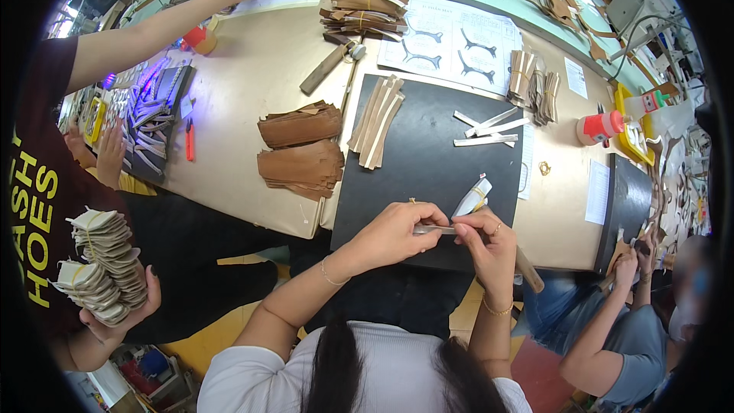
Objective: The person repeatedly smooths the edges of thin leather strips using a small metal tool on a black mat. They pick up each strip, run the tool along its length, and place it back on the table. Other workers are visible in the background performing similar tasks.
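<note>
My left hand (409, 231) and my right hand (488, 243) meet over the near edge of a black work mat (417, 183). Between their fingertips they pinch a narrow pale strip (434, 229), one hand closed on each end. Just beyond my fingers lies a pale, blade-shaped tool head (470, 199) with a yellow band. A wooden handle (529, 270) sticks out beside my right wrist; my hand hides whether it joins that head. Farther off on the mat are a fanned stack of beige strips (376, 122) and several loose white-edged strips (489, 130).
Brown leather stacks (300, 168) lie left of the mat, with a hammer (325, 69) and banded bundles (365, 11) beyond. Printed sheets (451, 38) lie behind; a red-and-white bottle (599, 128) stands right. One co-worker's hand (126, 306) holds pale bundles at left; another person (619, 336) works at right.
</note>
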`<state>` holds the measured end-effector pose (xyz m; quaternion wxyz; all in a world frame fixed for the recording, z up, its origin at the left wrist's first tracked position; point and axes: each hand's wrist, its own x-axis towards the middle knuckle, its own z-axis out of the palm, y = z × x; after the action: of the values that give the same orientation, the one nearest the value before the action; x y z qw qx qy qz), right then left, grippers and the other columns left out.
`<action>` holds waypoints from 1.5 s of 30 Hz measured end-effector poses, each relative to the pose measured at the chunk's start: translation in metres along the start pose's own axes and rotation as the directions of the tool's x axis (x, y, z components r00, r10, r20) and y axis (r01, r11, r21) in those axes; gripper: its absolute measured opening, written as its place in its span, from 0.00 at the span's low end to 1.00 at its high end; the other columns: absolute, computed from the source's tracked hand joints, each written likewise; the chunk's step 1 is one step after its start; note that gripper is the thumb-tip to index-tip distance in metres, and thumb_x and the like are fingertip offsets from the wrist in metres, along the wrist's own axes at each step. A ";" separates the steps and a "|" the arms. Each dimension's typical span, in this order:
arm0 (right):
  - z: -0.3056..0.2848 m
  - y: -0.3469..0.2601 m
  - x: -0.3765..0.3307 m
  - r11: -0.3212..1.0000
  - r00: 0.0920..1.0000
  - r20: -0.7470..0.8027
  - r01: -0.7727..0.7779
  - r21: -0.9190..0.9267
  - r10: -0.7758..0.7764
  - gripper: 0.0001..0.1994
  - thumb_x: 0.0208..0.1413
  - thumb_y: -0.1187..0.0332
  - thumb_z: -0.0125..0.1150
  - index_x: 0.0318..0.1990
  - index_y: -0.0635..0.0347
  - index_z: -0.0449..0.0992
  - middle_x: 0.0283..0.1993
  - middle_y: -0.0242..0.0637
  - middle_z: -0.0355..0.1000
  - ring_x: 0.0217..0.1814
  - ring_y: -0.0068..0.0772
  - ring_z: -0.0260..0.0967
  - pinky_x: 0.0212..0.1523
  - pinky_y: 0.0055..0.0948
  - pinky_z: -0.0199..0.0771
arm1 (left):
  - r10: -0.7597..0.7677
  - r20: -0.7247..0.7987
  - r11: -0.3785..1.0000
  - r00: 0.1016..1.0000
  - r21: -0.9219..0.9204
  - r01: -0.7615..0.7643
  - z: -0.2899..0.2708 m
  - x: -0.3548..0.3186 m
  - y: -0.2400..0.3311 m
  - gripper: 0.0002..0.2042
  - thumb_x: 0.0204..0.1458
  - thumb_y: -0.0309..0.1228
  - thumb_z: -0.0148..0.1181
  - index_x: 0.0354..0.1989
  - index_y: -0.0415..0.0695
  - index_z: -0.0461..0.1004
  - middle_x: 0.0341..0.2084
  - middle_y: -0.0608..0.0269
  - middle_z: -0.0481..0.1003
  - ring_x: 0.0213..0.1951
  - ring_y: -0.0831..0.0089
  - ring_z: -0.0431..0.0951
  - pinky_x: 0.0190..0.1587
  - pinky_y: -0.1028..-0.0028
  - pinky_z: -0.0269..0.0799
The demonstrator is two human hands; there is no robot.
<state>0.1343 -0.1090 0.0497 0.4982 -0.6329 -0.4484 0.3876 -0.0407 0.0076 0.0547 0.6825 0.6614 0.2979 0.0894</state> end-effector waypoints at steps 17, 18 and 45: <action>0.004 -0.016 -0.001 0.912 0.981 -0.009 -0.175 0.372 0.191 0.11 0.66 0.71 0.64 0.51 0.67 0.80 0.35 0.33 0.78 0.35 0.19 0.77 0.36 0.17 0.76 | -0.239 0.071 0.857 0.968 -0.454 0.244 -0.015 -0.014 0.009 0.10 0.61 0.31 0.67 0.44 0.35 0.80 0.25 0.66 0.78 0.19 0.86 0.71 0.23 0.84 0.64; 0.004 -0.016 -0.001 0.917 0.978 0.013 -0.199 0.346 0.207 0.10 0.65 0.70 0.66 0.49 0.67 0.81 0.34 0.33 0.78 0.34 0.18 0.76 0.35 0.17 0.75 | -0.223 0.077 0.858 0.972 -0.458 0.233 -0.014 -0.015 0.009 0.11 0.61 0.31 0.67 0.44 0.35 0.80 0.25 0.65 0.79 0.20 0.86 0.72 0.23 0.84 0.64; 0.005 0.002 0.015 0.883 0.958 -0.231 -0.252 -0.396 0.169 0.10 0.59 0.66 0.71 0.33 0.64 0.80 0.29 0.33 0.73 0.30 0.29 0.68 0.34 0.30 0.68 | 0.009 -0.340 0.983 0.940 0.177 0.055 -0.021 -0.032 -0.026 0.09 0.54 0.28 0.71 0.41 0.39 0.83 0.27 0.65 0.81 0.27 0.77 0.76 0.33 0.76 0.69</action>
<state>0.1339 -0.0936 0.0463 0.3450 -0.8044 -0.4002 0.2715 -0.0846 0.0063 0.0404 0.5581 0.6926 0.4256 0.1663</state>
